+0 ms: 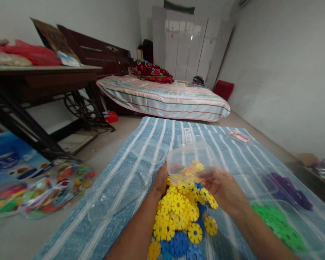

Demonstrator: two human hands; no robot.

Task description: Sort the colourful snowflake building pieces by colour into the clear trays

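A clear plastic box (189, 153) is tilted over a pile of yellow snowflake discs (176, 213), with several yellow discs at its lower side. My left hand (161, 180) grips the box's left side, its fingers partly hidden behind the plastic. At the right side, my right hand (219, 184) has its fingers closed on the box's edge. Blue snowflake discs (180, 243) lie under and in front of the yellow ones. To the right stand a clear box with green discs (278, 224) and another with purple discs (289, 189).
A striped blue cloth (227, 144) lies beneath everything. Clear containers (119, 191) rest on its left part. Bags of colourful pieces (48, 195) sit on the floor at left, near a sewing-machine table (43, 72). Beyond the cloth is a bed (165, 97).
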